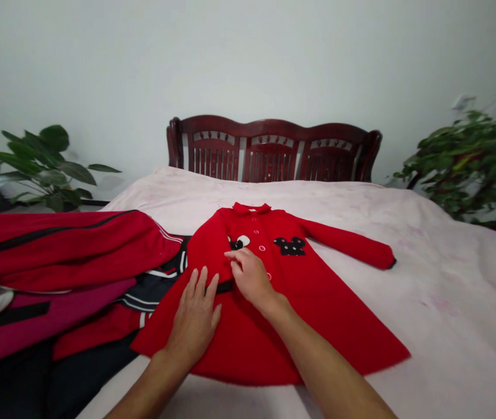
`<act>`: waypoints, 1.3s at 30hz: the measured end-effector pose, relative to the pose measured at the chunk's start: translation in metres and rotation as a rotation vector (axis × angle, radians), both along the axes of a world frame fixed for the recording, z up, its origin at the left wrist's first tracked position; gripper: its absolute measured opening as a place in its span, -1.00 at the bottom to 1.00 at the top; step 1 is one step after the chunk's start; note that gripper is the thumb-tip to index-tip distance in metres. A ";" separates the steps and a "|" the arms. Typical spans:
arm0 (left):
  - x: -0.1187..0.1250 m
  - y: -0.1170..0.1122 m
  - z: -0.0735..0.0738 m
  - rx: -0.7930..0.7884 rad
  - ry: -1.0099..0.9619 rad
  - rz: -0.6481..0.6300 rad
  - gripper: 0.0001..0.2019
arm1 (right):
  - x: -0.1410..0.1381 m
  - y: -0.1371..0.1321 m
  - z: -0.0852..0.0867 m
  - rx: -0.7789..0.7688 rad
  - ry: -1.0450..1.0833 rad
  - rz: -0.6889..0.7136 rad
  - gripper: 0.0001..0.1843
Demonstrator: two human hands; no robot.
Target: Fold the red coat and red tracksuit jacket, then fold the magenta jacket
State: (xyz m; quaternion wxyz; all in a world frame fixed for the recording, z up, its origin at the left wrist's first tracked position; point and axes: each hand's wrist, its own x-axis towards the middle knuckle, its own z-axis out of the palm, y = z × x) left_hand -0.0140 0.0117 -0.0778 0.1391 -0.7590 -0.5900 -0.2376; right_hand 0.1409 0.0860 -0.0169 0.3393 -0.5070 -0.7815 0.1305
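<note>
A red button-up coat (pixel 318 302) lies spread front side up on the bed, with its collar away from me. The sleeve (pixel 206 253) on the left is folded in over the front, and its black cuff (pixel 224 286) shows between my hands. My left hand (pixel 195 317) rests flat near that cuff, fingers spread. At the sleeve's inner edge, my right hand (pixel 250 276) has bent fingers closed on the red cloth. A black dotted patch (pixel 290 246) decorates the chest; a black-and-white one (pixel 240 242) is partly covered by the sleeve.
Several garments are heaped on the left, among them a red one with a black stripe (pixel 77 241) and a magenta one (pixel 82 308). A pale sheet (pixel 444 291) covers the bed. Beyond stands a dark wooden headboard (pixel 269 151), with leafy plants (pixel 47 163) at both sides.
</note>
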 end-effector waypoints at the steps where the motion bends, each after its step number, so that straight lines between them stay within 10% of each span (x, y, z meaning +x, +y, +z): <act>1: -0.002 -0.001 -0.001 0.001 -0.019 -0.020 -0.48 | -0.006 -0.002 -0.006 -0.028 0.051 0.026 -0.64; 7: -0.008 -0.012 -0.008 -0.008 -0.108 -0.042 -0.54 | -0.009 -0.008 -0.037 -0.055 0.067 -0.017 -0.70; 20: -0.001 -0.014 0.000 -0.030 0.001 0.000 -0.55 | -0.023 -0.009 -0.028 0.240 -0.539 0.044 -0.69; 30: 0.000 -0.016 0.003 -0.025 0.011 0.007 -0.54 | 0.001 -0.004 -0.030 0.058 -0.081 -0.256 -0.78; 39: 0.001 -0.017 0.005 -0.050 -0.001 0.024 -0.52 | 0.020 -0.013 -0.034 0.012 -0.033 -0.112 -0.75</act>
